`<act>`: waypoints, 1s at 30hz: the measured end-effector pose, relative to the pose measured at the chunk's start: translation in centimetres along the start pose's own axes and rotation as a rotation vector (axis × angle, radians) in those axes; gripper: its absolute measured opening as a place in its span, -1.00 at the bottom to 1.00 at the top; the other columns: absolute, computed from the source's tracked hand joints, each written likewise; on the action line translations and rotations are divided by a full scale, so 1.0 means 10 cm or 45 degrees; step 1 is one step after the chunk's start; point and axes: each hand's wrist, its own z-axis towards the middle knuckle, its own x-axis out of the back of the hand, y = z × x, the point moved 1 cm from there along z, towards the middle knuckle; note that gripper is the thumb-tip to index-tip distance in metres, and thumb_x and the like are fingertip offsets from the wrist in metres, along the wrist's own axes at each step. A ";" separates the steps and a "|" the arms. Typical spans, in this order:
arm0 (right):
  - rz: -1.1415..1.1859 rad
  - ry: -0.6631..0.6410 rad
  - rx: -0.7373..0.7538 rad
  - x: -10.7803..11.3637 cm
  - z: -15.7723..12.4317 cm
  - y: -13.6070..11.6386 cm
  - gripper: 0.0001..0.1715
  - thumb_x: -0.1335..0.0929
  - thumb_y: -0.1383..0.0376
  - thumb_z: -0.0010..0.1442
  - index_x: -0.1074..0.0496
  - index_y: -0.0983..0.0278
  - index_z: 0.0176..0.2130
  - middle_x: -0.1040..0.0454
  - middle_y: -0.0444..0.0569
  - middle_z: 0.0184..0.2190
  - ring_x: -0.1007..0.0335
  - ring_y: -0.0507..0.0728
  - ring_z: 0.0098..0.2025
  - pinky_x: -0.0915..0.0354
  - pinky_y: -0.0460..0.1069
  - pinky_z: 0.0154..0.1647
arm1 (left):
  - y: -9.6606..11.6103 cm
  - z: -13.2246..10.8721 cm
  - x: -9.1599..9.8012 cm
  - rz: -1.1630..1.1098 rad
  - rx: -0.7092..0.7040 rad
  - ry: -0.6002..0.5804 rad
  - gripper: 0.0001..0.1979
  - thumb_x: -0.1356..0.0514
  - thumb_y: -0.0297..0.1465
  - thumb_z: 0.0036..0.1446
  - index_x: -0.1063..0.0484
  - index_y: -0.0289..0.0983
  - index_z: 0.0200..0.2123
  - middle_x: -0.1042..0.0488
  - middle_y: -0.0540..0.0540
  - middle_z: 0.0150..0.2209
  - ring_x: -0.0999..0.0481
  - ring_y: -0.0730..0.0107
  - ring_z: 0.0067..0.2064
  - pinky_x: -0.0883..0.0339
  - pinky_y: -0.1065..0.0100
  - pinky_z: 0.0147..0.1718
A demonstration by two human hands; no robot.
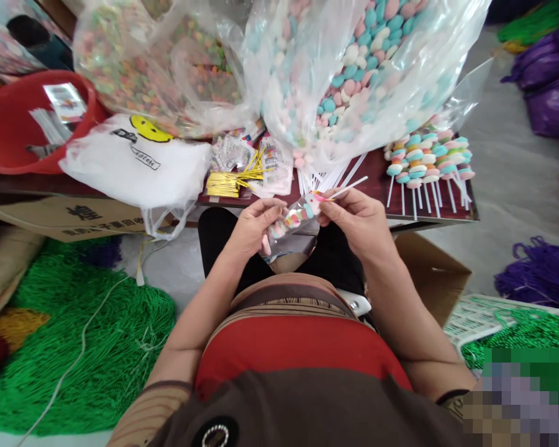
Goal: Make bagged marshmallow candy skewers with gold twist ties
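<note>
Pink, white and yellow candy skewer [293, 217], white stick [353, 186], yellow ties [223, 185], red basin [7, 127], green strands [79, 354]

My bare forearms [200, 310] angle inward, reaching toward the far side. My left hand [257, 225] and right hand [363, 220] are near each other — not touching, both pinching.

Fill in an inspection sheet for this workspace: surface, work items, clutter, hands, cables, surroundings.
Surface: dark red table, candy skewers near its right end
Work items: wrapped skewer, white sticks, yellow ties
Clutter: red basin and white smiley bag at left; clear candy bag behind
Hands: left hand grips the wrapped skewer's candy end; right hand pinches near its stick
Cables: white cable across green strands on the floor
Surroundings: cardboard box and purple strands at right
</note>
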 end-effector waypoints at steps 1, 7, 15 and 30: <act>0.017 -0.043 -0.026 0.03 0.01 -0.03 -0.58 -0.57 -0.04 0.03 -0.56 0.22 -0.30 -0.54 -0.15 -0.46 -0.43 0.00 -0.49 -0.46 -0.06 -0.41 | 0.06 -0.03 0.03 0.115 0.074 -0.116 -0.58 -0.47 -0.08 -0.05 -0.59 -0.24 -0.24 -0.61 -0.01 -0.36 -0.54 0.52 -0.48 -0.41 0.48 -0.49; -0.096 -0.193 -0.092 0.03 -0.01 -0.07 -0.60 -0.54 -0.02 0.08 -0.60 0.24 -0.28 -0.55 -0.13 -0.51 -0.45 0.02 -0.50 -0.41 -0.06 -0.43 | 0.28 -0.08 -0.11 0.440 0.321 -0.600 -0.48 -0.42 -0.07 0.02 -0.49 -0.27 -0.07 -0.61 -0.06 -0.34 -0.55 0.49 -0.50 -0.25 0.53 -0.63; -0.780 0.096 0.329 -0.02 -0.07 0.04 -0.80 -0.40 0.19 0.25 -0.59 0.22 -0.34 -0.63 -0.04 -0.40 -0.53 0.10 -0.35 -0.38 -0.01 -0.26 | 0.04 -0.03 -0.30 0.368 0.182 -0.319 -0.57 -0.36 -0.11 0.07 -0.39 -0.26 -0.13 -0.44 0.13 -0.52 -0.34 0.63 -0.65 -0.19 0.52 -0.63; -0.001 -0.373 -0.381 0.06 -0.06 -0.21 -0.62 -0.53 0.05 0.07 -0.43 0.26 -0.34 -0.40 -0.22 -0.66 -0.19 -0.08 -0.72 -0.08 -0.15 -0.71 | -0.17 -0.01 -0.15 1.588 -0.929 -0.059 -0.50 -0.03 -0.08 0.40 -0.45 -0.25 0.19 -0.65 -0.10 -0.22 -0.62 0.42 -0.25 -0.37 0.45 -0.27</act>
